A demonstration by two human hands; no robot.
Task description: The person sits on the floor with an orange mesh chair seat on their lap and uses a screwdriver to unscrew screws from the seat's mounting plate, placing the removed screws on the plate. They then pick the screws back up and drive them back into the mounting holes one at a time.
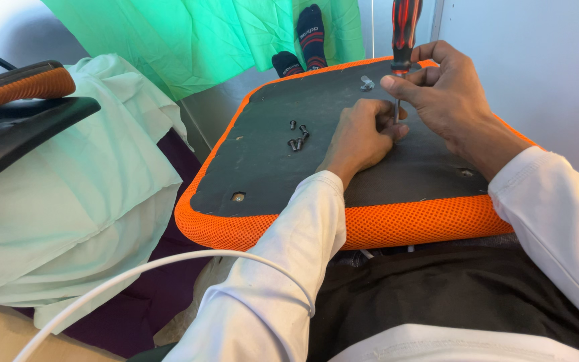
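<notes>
One seat cushion (397, 224), orange mesh edge, dark underside up, lying across the lap. One screwdriver (403, 30) (red-and-black handle), upright, grasped by the right hand (437, 87). Left hand (363, 134) curled at its shaft, fingers steadying the tip. Four loose dark screws (297, 137) grouped on the underside; one metal fitting (367, 84) near the far edge.

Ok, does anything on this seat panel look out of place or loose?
Yes: several small dark screws lie loose on the seat's black underside, left of the left hand, and a metal fastener sits loose near the far edge. Nothing looks damaged.
</notes>
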